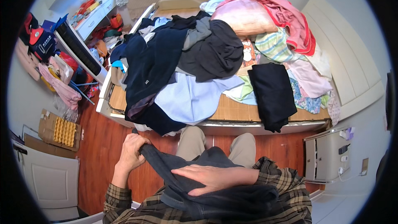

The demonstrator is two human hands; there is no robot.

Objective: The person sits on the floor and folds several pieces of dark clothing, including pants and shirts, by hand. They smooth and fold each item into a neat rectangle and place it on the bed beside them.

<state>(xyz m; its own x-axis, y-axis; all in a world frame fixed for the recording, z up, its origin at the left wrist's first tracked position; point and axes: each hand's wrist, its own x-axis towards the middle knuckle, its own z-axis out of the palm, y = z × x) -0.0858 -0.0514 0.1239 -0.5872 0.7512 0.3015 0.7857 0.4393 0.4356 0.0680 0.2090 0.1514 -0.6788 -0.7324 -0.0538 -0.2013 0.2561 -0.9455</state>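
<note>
A dark grey garment [224,196] lies across my lap and against my body. My left hand [132,151] grips a narrow, stretched end of it, lifted out to the left. My right hand [205,175] rests flat on the cloth with the fingers apart, pointing left. Beyond my knees, a folded black garment [272,95] hangs partly over the bed's edge. Left of it lie a light blue patterned cloth [189,98], a dark grey garment [214,49] and a dark navy garment [152,65].
The bed [236,109] carries heaped clothes, a pillow [242,15] and a pink blanket [289,21]. A nightstand [326,155] stands at the right. To the left are a white door [53,180], cardboard with a yellow egg tray [64,132], and a tower-shaped appliance [79,49].
</note>
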